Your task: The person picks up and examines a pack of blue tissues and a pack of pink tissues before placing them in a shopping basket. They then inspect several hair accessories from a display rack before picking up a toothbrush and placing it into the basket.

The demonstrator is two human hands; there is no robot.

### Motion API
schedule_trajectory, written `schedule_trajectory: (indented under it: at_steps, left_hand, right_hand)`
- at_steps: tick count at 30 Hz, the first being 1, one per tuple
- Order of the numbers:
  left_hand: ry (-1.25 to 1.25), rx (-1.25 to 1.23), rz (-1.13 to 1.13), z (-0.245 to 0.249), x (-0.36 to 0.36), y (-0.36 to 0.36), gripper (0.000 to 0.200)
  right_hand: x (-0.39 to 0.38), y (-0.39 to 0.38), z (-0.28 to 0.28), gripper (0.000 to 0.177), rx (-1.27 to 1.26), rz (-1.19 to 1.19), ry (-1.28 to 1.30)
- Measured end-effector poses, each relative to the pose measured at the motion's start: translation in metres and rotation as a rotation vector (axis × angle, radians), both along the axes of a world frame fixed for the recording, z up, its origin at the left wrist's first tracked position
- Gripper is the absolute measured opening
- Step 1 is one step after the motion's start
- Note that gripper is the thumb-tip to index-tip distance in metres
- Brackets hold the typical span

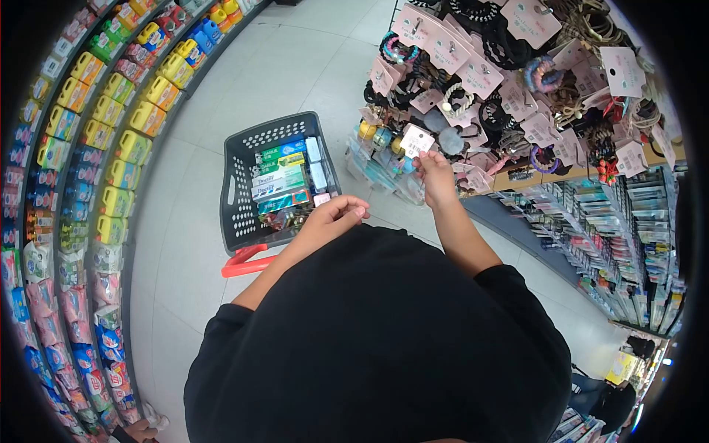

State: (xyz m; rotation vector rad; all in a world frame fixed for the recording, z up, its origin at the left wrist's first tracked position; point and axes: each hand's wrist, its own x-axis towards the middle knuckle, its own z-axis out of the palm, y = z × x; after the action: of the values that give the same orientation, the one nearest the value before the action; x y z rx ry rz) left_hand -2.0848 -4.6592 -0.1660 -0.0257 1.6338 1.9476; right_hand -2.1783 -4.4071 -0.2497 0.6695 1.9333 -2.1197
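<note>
My right hand (436,176) is raised at the front of the hair accessory rack. Its fingers pinch the lower edge of a pale pink card (416,142) of the kind that carries hair ties; what hangs from it is hard to make out. My left hand (334,215) hovers by the near right corner of a dark grey shopping basket (240,193), its fingers loosely bent and nothing visible in them. Inside the basket lie several toothpaste boxes (279,181) and other packets. The red basket handle (247,262) is folded down toward me.
Hair ties on pink cards (443,48) crowd the rack at the upper right, with small packaged goods (591,229) hanging below. A long shelf of yellow bottles (133,148) and soft packs (107,288) curves along the left. Another person's hand (139,430) shows at the lower left.
</note>
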Motion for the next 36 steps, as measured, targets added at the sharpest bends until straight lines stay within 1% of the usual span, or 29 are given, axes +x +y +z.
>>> schedule_trajectory:
  at_steps: [1,5,7,8,9,11,12,13,14,15,16,18,19,22,25,29,34,36]
  left_hand:
    - [-0.005,0.003,-0.009,-0.001,-0.001,0.001,0.027]
    - [0.006,-0.004,-0.027,0.002,-0.004,0.003,0.033]
    - [-0.025,0.050,0.046,-0.003,-0.005,0.007,0.038]
    - [-0.041,0.075,0.083,-0.006,-0.006,0.009,0.041]
    - [-0.011,0.079,0.056,-0.009,-0.008,0.009,0.052]
    - [-0.206,0.284,0.028,0.007,-0.013,0.010,0.058]
    - [-0.304,0.386,0.013,0.014,-0.015,0.010,0.060]
    - [-0.278,0.517,-0.088,0.015,-0.017,0.010,0.064]
    - [-0.258,0.544,-0.148,0.016,-0.018,0.011,0.063]
    - [-0.239,0.572,-0.208,0.018,-0.019,0.013,0.061]
    - [-0.219,0.600,-0.268,0.018,-0.019,0.014,0.060]
    - [-0.234,0.556,-0.261,0.016,-0.017,0.015,0.058]
    - [-0.241,0.532,-0.256,0.015,-0.017,0.014,0.057]
    - [-0.189,0.596,-0.253,0.012,-0.016,0.013,0.052]
    - [-0.189,0.528,-0.227,0.009,-0.013,0.014,0.047]
    - [-0.208,0.497,-0.187,0.006,-0.011,0.015,0.042]
    - [-0.214,0.518,-0.168,0.000,-0.011,0.017,0.044]
    - [-0.210,0.521,-0.156,0.000,-0.011,0.018,0.046]
  right_hand:
    - [0.000,0.000,0.009,0.018,0.000,0.025,-0.003]
    - [0.009,-0.006,0.049,0.018,-0.178,0.159,0.047]
    - [0.017,-0.014,0.082,0.018,-0.289,0.237,0.097]
    - [0.020,-0.017,0.099,0.019,-0.421,0.263,0.098]
    - [0.024,-0.020,0.117,0.019,-0.554,0.288,0.100]
    - [0.028,-0.021,0.137,0.021,-0.805,0.330,0.092]
    - [0.029,-0.019,0.133,0.020,-0.902,0.375,0.073]
    - [0.027,-0.016,0.126,0.020,-0.997,0.420,0.053]
    - [0.027,-0.015,0.122,0.020,-1.091,0.464,0.035]
    - [0.032,-0.018,0.124,0.021,-1.073,0.361,-0.101]
    - [0.036,-0.022,0.121,0.021,-1.092,0.343,-0.111]
    - [0.043,-0.030,0.112,0.022,-1.130,0.311,-0.135]
    - [0.044,-0.031,0.112,0.023,-1.109,0.260,-0.170]
    - [0.050,-0.030,0.101,0.023,-1.231,0.239,-0.172]
    - [0.053,-0.028,0.096,0.022,-1.358,0.219,-0.208]
    - [0.055,-0.031,0.093,0.023,-1.404,0.282,-0.171]
    - [0.054,-0.034,0.094,0.021,-1.464,0.342,-0.184]
    - [0.054,-0.035,0.094,0.019,-1.446,0.354,-0.198]
